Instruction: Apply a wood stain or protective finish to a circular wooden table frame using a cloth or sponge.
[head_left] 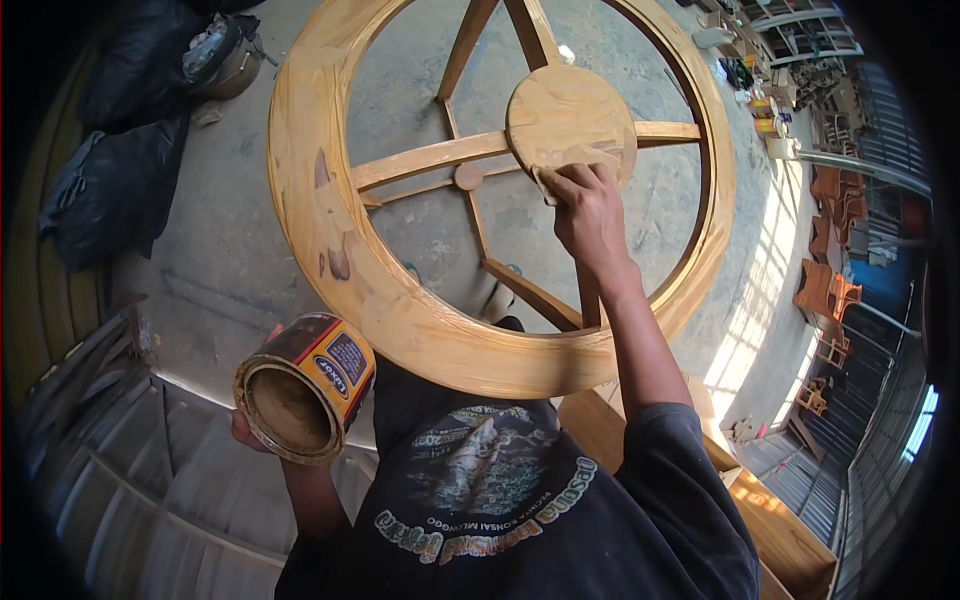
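Observation:
A round wooden table frame (310, 110) stands before me, with a wide ring and spokes meeting at a round wooden disc (570, 105). My right hand (592, 220) is closed on a small tan cloth (546, 186), pressed against the near edge of the disc. The fingers partly cover the cloth. My left hand (250, 434) grips a yellow, red and black tin can (352, 365) at the lower left. The can is open and tilted, its mouth toward me, with brownish residue inside. Dark patches mark the left side of the ring.
Black plastic bags (120, 195) lie on the concrete floor (225, 230) at the left. Below the tabletop are crossing legs with a small round joint (468, 177). A wooden box-like piece (780, 525) is at my lower right. Wooden furniture parts (830, 280) line the far right.

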